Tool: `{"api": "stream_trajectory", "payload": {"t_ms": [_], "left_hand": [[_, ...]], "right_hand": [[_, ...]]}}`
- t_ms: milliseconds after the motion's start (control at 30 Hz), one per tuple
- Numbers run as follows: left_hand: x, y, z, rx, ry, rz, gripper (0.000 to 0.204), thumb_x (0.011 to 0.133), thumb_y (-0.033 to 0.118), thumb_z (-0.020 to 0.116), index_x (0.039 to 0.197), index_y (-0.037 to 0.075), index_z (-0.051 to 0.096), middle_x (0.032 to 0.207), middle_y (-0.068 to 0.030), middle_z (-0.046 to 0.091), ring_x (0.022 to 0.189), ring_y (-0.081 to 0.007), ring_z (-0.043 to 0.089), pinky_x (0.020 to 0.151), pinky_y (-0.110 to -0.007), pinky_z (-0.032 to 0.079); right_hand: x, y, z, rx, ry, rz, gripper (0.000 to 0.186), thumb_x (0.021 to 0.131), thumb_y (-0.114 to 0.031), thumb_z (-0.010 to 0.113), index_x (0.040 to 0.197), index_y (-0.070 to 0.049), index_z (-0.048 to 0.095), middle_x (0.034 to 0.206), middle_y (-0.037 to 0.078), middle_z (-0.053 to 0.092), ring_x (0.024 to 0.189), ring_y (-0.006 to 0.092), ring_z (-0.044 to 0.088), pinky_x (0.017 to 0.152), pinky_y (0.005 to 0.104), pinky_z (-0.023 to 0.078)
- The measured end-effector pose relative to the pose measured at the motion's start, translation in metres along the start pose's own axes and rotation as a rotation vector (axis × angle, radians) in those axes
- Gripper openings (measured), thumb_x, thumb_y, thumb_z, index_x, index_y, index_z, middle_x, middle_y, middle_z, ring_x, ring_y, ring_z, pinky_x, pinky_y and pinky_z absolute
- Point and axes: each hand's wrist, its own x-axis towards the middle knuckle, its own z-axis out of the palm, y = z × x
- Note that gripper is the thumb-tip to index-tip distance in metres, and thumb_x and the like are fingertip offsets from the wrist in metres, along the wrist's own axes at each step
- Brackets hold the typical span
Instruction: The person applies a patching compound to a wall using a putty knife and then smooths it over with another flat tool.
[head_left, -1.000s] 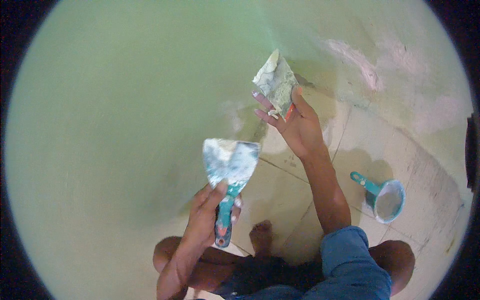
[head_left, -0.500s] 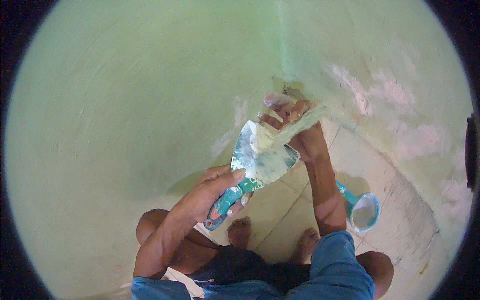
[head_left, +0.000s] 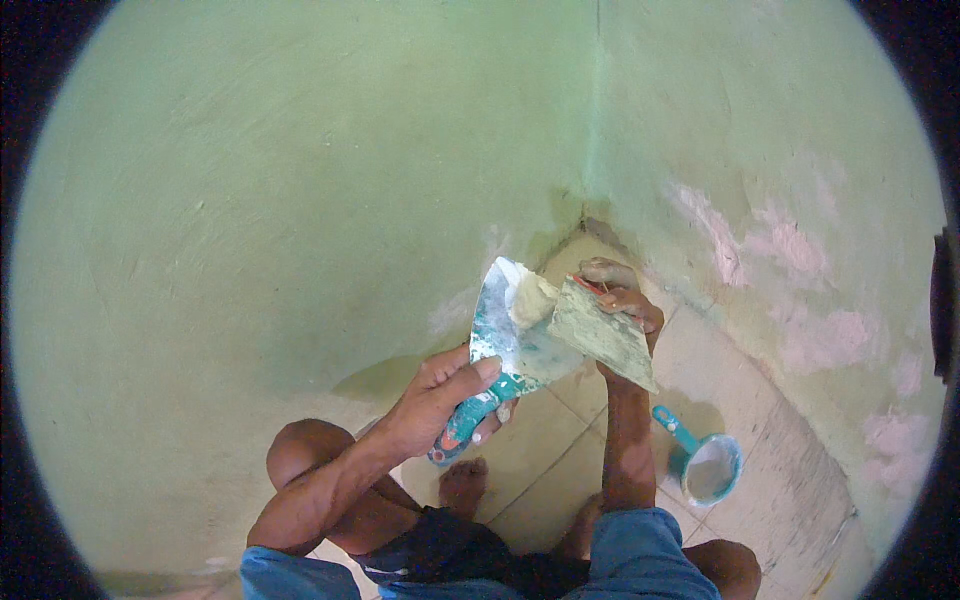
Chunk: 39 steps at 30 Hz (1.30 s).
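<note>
My left hand (head_left: 435, 400) is closed round the teal handle of a wide putty knife (head_left: 492, 335), its blade pointing up and away from me. A lump of off-white putty (head_left: 533, 300) sits on that blade. In my right hand (head_left: 628, 300) is a flat, putty-smeared scraper (head_left: 603, 338), gripped along its upper right edge. The scraper's left edge meets or overlaps the putty knife's blade beside the lump; whether they touch I cannot tell. Part of the right hand is hidden behind the scraper.
A teal long-handled dipper (head_left: 712, 470) with whitish residue stands on the tiled floor (head_left: 560, 470) to the right. Green walls meet in a corner (head_left: 585, 222) ahead. Pale pinkish patches (head_left: 785, 240) mark the right wall. My bare foot (head_left: 462, 485) is close below the left hand.
The scraper has turned from a narrow edge-on view to showing its broad face. My right hand has come down, nearer me. The putty knife has shifted slightly right and down.
</note>
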Motion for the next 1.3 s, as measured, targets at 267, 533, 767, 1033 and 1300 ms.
{"api": "stream_trajectory", "payload": {"t_ms": [267, 533, 767, 1033, 1300], "left_hand": [[0.000, -0.002, -0.001, 0.247, 0.071, 0.049, 0.028, 0.100, 0.029, 0.042, 0.103, 0.005, 0.054, 0.078, -0.0035, 0.060, 0.054, -0.0068, 0.053, 0.044, -0.021, 0.040], [-0.007, 0.006, 0.001, 0.326, 0.073, 0.054, 0.029, 0.100, 0.031, 0.042, 0.101, 0.005, 0.055, 0.078, -0.0022, 0.059, 0.053, -0.0054, 0.050, 0.044, -0.021, 0.036], [0.006, 0.004, 0.005, 0.369, 0.011, 0.143, 0.030, 0.100, 0.031, 0.042, 0.098, 0.004, 0.055, 0.074, -0.0005, 0.055, 0.056, -0.0057, 0.048, 0.050, -0.023, 0.037], [0.003, 0.001, -0.005, 0.316, 0.028, 0.033, 0.031, 0.100, 0.031, 0.041, 0.090, 0.005, 0.055, 0.065, -0.0003, 0.054, 0.049, -0.0039, 0.046, 0.042, -0.021, 0.034], [-0.002, 0.015, 0.000, 0.259, -0.051, 0.054, 0.031, 0.099, 0.032, 0.043, 0.088, 0.005, 0.056, 0.063, -0.0006, 0.054, 0.046, -0.0031, 0.044, 0.038, -0.021, 0.032]], "right_hand": [[0.009, -0.001, 0.007, -0.443, 0.116, -0.160, 0.022, 0.080, -0.013, 0.068, 0.098, -0.002, 0.064, 0.106, 0.014, 0.064, 0.099, 0.0265, 0.060, 0.088, 0.0391, 0.047], [0.015, -0.019, 0.011, -0.919, 0.168, -0.279, 0.023, 0.072, 0.004, 0.061, 0.093, -0.003, 0.067, 0.095, 0.011, 0.067, 0.096, 0.0271, 0.060, 0.084, 0.0352, 0.046], [0.020, -0.009, 0.005, -1.173, 0.065, -0.245, 0.041, 0.064, 0.012, 0.061, 0.098, -0.010, 0.068, 0.099, 0.007, 0.067, 0.094, 0.0278, 0.060, 0.080, 0.0365, 0.049], [0.004, -0.009, -0.008, -0.440, 0.231, -0.001, 0.016, 0.079, 0.000, 0.064, 0.095, -0.003, 0.066, 0.099, 0.010, 0.065, 0.096, 0.0227, 0.060, 0.083, 0.0345, 0.048], [-0.024, 0.020, -0.012, -0.868, 0.091, -0.027, 0.029, 0.070, 0.012, 0.054, 0.094, -0.003, 0.064, 0.098, 0.010, 0.067, 0.094, 0.0273, 0.061, 0.084, 0.0350, 0.047]]}}
